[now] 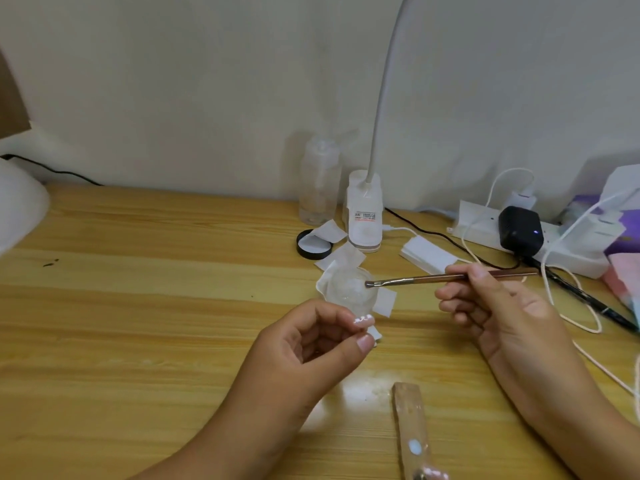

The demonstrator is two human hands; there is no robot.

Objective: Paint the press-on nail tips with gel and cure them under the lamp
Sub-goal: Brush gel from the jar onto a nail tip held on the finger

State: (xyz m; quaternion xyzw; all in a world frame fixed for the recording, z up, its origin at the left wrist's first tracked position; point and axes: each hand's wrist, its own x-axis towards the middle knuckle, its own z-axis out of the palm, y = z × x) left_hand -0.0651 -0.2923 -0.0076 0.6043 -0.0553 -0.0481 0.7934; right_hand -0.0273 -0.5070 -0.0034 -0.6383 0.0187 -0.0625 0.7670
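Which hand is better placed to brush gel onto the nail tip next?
Probably the right hand: it grips the brush, bristles at the clear dish, just beyond the nail tip. The left hand is occupied pinching that tip between thumb and finger.

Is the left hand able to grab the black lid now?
Probably not right away: the left hand is pinching a nail tip. The lid lies just beyond the dish, nothing tall between.

The jar [349,289] sits on the table [138,306], before the lamp base [365,216], bottle [318,181] behind.
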